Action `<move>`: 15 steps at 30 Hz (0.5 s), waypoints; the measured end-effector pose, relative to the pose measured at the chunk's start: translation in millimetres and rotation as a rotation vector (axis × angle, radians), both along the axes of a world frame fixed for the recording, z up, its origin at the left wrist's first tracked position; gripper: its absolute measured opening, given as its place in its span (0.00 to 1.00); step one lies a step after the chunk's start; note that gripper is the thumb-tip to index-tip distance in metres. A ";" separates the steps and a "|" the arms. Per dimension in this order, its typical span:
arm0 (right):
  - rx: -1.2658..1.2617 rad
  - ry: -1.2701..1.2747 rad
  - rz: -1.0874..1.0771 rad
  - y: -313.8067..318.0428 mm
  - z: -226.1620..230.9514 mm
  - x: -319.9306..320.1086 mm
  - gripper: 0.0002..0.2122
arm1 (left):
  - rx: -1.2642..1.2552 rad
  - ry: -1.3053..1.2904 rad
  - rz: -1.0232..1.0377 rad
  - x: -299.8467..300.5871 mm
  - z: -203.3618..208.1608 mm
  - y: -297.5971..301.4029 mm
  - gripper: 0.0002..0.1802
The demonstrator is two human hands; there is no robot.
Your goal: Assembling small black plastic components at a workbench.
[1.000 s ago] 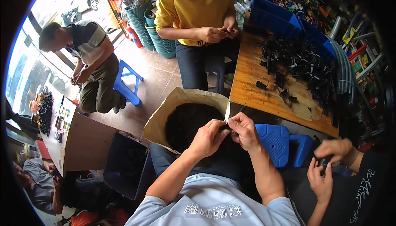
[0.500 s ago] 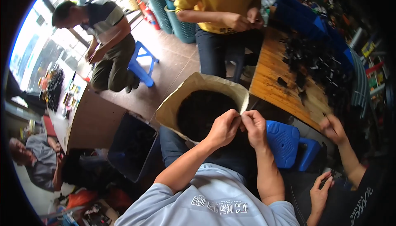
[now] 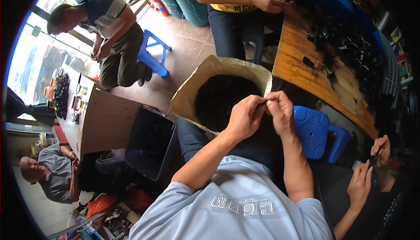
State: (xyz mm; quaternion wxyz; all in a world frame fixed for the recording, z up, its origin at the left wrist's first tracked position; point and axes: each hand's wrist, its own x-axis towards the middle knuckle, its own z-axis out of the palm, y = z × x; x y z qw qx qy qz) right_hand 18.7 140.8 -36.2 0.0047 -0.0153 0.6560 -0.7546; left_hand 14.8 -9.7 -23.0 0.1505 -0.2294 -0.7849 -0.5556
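Note:
Over the near right edge of an open cream-coloured sack [image 3: 186, 98], both my hands meet fingertip to fingertip. My left hand [image 3: 246, 116] is closed, with thumb and forefinger pinched together. Close against it, my right hand [image 3: 281, 111] is pinched the same way. Whatever sits between the fingertips is too small and covered to make out. Inside the sack lies a mass of small black pieces [image 3: 221, 95], its right part hidden behind my left hand.
Right of my hands stands a blue plastic stool [image 3: 311, 130]. A wooden table [image 3: 302, 47] beyond holds a heap of black pieces [image 3: 337, 43]. A dark bin [image 3: 151, 143] is at left. Co-workers sit around; hands of one [image 3: 361, 181] are at lower right.
The view has shifted, so the sack and my hands appear higher and farther right. My fingers stay pinched together. The co-worker at lower right has brought both hands together, away from the table.

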 end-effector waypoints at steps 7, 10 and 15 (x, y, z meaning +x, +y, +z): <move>0.092 -0.026 0.149 17.4 20.3 3.5 0.06 | 0.745 -0.959 -0.304 -1.9 11.8 -15.9 0.13; 0.149 -0.041 0.171 19.8 23.2 4.7 0.05 | 0.565 -0.993 -0.420 -3.3 14.1 -17.6 0.15; 0.152 -0.079 0.235 26.1 31.2 7.3 0.06 | 0.213 -0.651 -0.344 -1.9 16.7 -10.1 0.16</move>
